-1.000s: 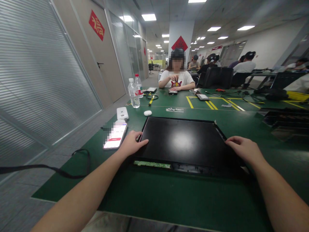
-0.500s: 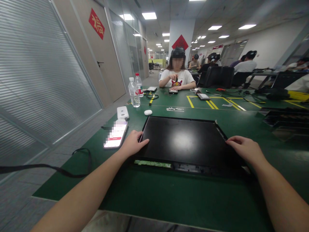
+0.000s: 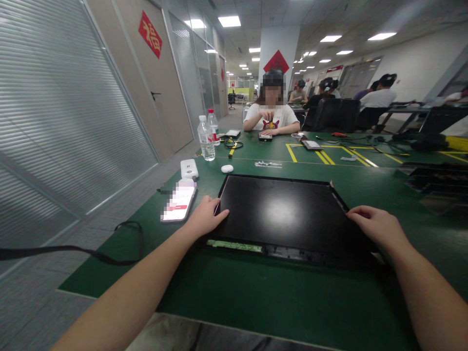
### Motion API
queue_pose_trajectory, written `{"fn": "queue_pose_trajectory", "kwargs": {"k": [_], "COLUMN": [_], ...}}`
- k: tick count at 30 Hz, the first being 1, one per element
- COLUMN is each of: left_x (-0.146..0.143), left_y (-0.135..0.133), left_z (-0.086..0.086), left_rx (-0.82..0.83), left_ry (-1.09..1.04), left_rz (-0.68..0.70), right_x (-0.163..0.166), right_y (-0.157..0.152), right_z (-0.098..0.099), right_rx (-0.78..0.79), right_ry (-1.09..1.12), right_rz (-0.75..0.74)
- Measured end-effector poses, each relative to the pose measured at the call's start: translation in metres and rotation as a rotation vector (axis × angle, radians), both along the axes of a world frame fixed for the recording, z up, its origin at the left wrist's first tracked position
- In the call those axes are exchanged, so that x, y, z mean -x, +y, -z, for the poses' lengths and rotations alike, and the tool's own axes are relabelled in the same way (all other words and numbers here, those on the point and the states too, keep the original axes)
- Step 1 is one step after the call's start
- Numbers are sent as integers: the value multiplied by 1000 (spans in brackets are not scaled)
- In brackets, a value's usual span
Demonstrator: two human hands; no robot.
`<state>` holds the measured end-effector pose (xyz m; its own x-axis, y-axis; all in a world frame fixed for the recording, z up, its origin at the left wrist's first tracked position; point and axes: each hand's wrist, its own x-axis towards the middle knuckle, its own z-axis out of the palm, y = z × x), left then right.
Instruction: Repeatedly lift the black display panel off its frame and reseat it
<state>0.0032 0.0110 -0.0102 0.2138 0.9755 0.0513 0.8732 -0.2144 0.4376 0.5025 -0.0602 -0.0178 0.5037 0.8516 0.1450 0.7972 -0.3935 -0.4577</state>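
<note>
A black display panel [image 3: 270, 209] lies flat on the green table, its glossy face up and reflecting a light. Along its near edge runs a green circuit board strip [image 3: 234, 245] beside a black strip. My left hand [image 3: 206, 214] grips the panel's left edge, thumb on top of the face and fingers at the outer side. At the opposite edge, my right hand [image 3: 376, 224] pinches the rim between thumb and fingers. The undersides of both grips are hidden.
A phone [image 3: 179, 202], a white power bank [image 3: 189, 169] and a white earbud case [image 3: 227, 168] lie left of and behind the panel. Two bottles [image 3: 207, 139] stand farther back. Across the table [image 3: 278, 297] sits a person [image 3: 272, 114]. Dark panels [image 3: 435, 180] are stacked at right.
The whole view has shifted slightly, so everything appears a little farther right. Both hands keep their places on the panel's edges.
</note>
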Motion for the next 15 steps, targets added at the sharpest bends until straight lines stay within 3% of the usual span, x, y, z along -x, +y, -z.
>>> {"fn": "queue_pose_trajectory", "kwargs": {"k": [15], "left_x": [5], "left_y": [7], "left_z": [-4], "left_rx": [40], "left_ry": [-99], "left_rz": [-49], "right_x": [1], "right_y": [-2], "right_z": [-3], "right_rx": [13], "right_ry": [22], "right_rz": [12]}}
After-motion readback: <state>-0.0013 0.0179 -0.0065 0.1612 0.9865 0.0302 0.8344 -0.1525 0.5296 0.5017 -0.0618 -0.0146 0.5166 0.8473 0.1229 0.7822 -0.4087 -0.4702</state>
